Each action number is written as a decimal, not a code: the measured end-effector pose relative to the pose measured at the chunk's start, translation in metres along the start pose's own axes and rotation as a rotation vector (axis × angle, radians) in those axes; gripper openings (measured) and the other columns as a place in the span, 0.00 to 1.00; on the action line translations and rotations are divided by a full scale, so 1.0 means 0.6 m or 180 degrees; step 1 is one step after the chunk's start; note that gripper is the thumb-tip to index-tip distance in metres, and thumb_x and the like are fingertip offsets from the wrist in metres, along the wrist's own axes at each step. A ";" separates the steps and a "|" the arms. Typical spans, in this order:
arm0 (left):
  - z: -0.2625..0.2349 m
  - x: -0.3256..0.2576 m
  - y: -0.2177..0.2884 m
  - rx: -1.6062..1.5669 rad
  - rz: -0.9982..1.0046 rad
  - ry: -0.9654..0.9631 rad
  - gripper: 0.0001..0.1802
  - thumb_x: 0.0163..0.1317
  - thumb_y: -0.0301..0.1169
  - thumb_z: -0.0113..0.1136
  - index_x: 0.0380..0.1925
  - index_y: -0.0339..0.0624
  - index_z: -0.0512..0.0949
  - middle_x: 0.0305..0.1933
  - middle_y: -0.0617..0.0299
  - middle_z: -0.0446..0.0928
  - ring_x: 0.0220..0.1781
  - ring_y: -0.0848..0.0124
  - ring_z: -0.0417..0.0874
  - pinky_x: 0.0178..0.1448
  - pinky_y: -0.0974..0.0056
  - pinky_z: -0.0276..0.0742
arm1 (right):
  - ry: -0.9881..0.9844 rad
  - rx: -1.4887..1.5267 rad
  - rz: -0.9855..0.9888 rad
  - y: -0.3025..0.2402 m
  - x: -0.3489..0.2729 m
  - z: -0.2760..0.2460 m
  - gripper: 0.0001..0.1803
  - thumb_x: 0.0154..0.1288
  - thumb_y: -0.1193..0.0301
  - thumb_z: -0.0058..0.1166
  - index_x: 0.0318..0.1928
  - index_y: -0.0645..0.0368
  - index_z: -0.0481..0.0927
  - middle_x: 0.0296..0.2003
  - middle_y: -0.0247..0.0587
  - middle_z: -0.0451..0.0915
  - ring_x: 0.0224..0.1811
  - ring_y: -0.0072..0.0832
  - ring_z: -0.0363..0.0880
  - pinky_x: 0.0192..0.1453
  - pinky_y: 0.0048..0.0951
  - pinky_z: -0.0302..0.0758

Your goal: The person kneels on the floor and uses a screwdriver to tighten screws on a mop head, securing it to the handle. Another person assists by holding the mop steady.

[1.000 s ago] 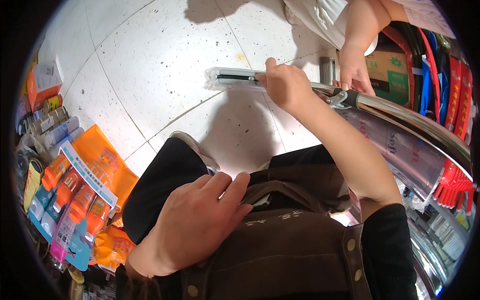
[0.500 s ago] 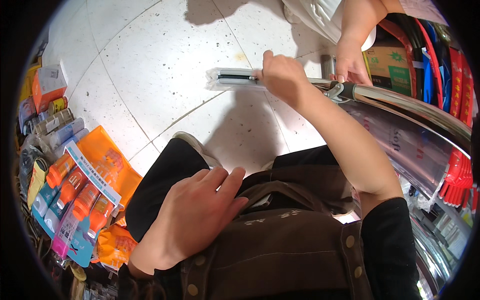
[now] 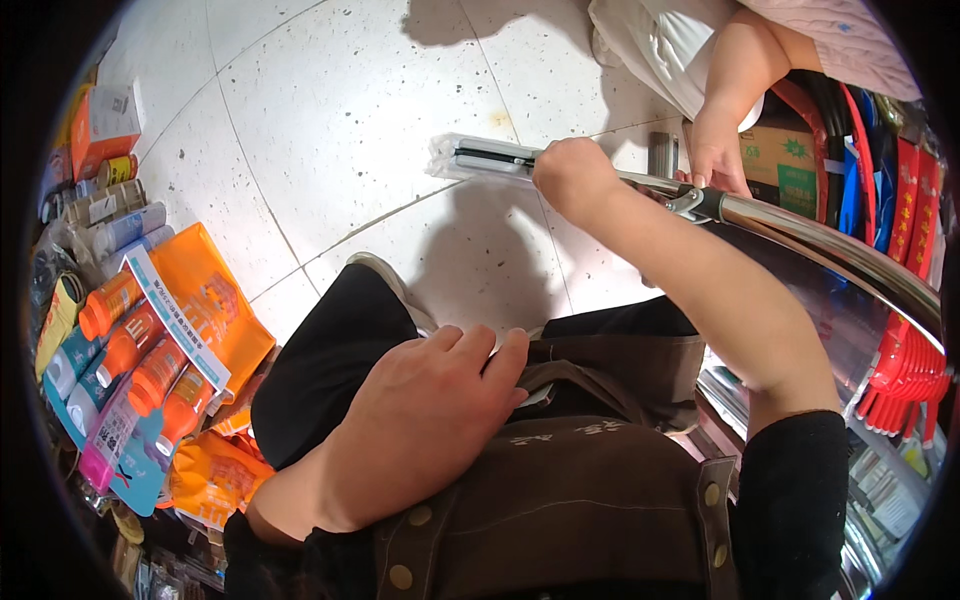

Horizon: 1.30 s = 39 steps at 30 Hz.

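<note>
My right hand (image 3: 578, 182) is closed around a long chrome pole (image 3: 830, 228), just behind its end. That end is a flat grey piece (image 3: 492, 160) with a black strip, wrapped in clear plastic and pointing left over the floor. Behind my hand, a grey metal lever (image 3: 686, 203) and a black collar sit on the pole. Another person's hand (image 3: 718, 160) rests at the pole near the collar. Low in front of my apron, my left hand (image 3: 430, 400) hovers with loosely bent fingers apart, holding nothing. Its palm is hidden.
At left, a shelf carries orange-capped bottles (image 3: 150, 375), an orange bag (image 3: 215, 290) and an orange-white box (image 3: 104, 125). Red packaged goods (image 3: 900, 375) hang at right, near a brown-green carton (image 3: 785, 165). White tiled floor (image 3: 330, 130) lies ahead; the other person stands at far right.
My right hand has gone from fingers partly raised to a closed grip on the pole. The whole view has shifted slightly; my left hand sits a little further right.
</note>
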<state>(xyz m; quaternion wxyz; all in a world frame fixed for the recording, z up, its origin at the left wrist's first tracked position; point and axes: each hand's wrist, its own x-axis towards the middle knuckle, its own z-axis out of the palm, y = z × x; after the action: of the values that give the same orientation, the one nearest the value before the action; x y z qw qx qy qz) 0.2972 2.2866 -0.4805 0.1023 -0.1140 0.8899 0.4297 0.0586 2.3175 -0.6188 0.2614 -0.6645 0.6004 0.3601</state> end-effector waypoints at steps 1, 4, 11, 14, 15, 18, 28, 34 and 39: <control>-0.002 -0.003 0.001 0.0006 -0.0008 0.0035 0.22 0.55 0.35 0.64 0.49 0.38 0.73 0.35 0.59 0.74 0.37 0.64 0.78 0.39 0.62 0.76 | 0.0042 0.0158 0.0165 0.003 -0.001 -0.010 0.10 0.56 0.75 0.56 0.38 0.58 0.86 0.38 0.45 0.85 0.44 0.38 0.84 0.47 0.35 0.80; -0.002 -0.012 -0.001 0.0008 0.0015 0.0081 0.22 0.55 0.35 0.64 0.48 0.39 0.73 0.35 0.60 0.74 0.36 0.64 0.78 0.39 0.62 0.76 | 0.0114 0.0981 0.1027 0.012 0.011 -0.023 0.10 0.55 0.76 0.55 0.37 0.59 0.86 0.36 0.49 0.84 0.44 0.42 0.84 0.48 0.38 0.81; -0.011 -0.025 -0.016 -0.0024 -0.0030 0.0130 0.22 0.56 0.35 0.64 0.49 0.38 0.73 0.34 0.60 0.73 0.36 0.65 0.78 0.39 0.62 0.76 | -0.0170 0.0071 0.0073 0.002 0.014 -0.008 0.10 0.57 0.75 0.54 0.39 0.62 0.85 0.39 0.50 0.84 0.44 0.43 0.84 0.48 0.39 0.81; -0.016 -0.025 -0.018 0.0071 -0.0034 0.0084 0.23 0.57 0.35 0.63 0.50 0.36 0.72 0.34 0.59 0.73 0.36 0.65 0.77 0.39 0.62 0.76 | -0.0214 0.0579 0.0629 0.004 0.019 -0.015 0.10 0.56 0.75 0.54 0.39 0.60 0.85 0.41 0.49 0.84 0.46 0.41 0.84 0.50 0.37 0.81; -0.018 -0.025 -0.018 0.0067 -0.0051 0.0079 0.23 0.57 0.35 0.63 0.50 0.36 0.72 0.35 0.59 0.73 0.36 0.65 0.77 0.39 0.62 0.76 | -0.0158 0.0954 0.1010 0.004 0.026 -0.015 0.11 0.56 0.75 0.54 0.39 0.59 0.85 0.40 0.49 0.84 0.46 0.41 0.84 0.49 0.37 0.81; -0.018 -0.023 -0.019 0.0015 0.0000 0.0097 0.23 0.57 0.34 0.63 0.51 0.35 0.72 0.35 0.59 0.73 0.36 0.64 0.77 0.39 0.62 0.75 | -0.0240 0.1530 0.1537 0.013 0.041 -0.014 0.11 0.55 0.74 0.55 0.40 0.59 0.85 0.39 0.50 0.84 0.46 0.42 0.84 0.49 0.38 0.81; -0.013 -0.028 -0.023 -0.0034 -0.0017 0.0129 0.22 0.57 0.34 0.63 0.50 0.36 0.72 0.34 0.59 0.72 0.35 0.64 0.77 0.38 0.62 0.75 | 0.0050 0.1169 0.1193 0.007 0.029 -0.014 0.12 0.55 0.74 0.54 0.39 0.60 0.85 0.38 0.50 0.85 0.44 0.41 0.85 0.49 0.38 0.81; -0.011 -0.031 -0.022 0.0044 -0.0053 0.0139 0.22 0.57 0.35 0.63 0.50 0.36 0.73 0.34 0.59 0.72 0.34 0.65 0.76 0.37 0.62 0.74 | 0.0315 0.0770 0.0982 0.019 -0.017 -0.026 0.11 0.60 0.67 0.55 0.40 0.58 0.85 0.35 0.49 0.84 0.41 0.44 0.83 0.46 0.41 0.79; -0.008 -0.030 -0.017 0.0075 -0.0010 0.0123 0.22 0.58 0.35 0.63 0.50 0.36 0.73 0.34 0.60 0.72 0.34 0.66 0.76 0.37 0.63 0.74 | 0.0614 0.0835 0.0816 0.030 -0.027 0.009 0.12 0.59 0.73 0.52 0.41 0.50 0.86 0.35 0.46 0.84 0.41 0.42 0.84 0.45 0.39 0.80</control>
<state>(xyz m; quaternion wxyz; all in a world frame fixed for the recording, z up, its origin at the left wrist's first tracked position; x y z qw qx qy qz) 0.3170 2.2785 -0.4802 0.0871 -0.1224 0.8965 0.4167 0.0397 2.3293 -0.6077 0.2391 -0.5743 0.7440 0.2439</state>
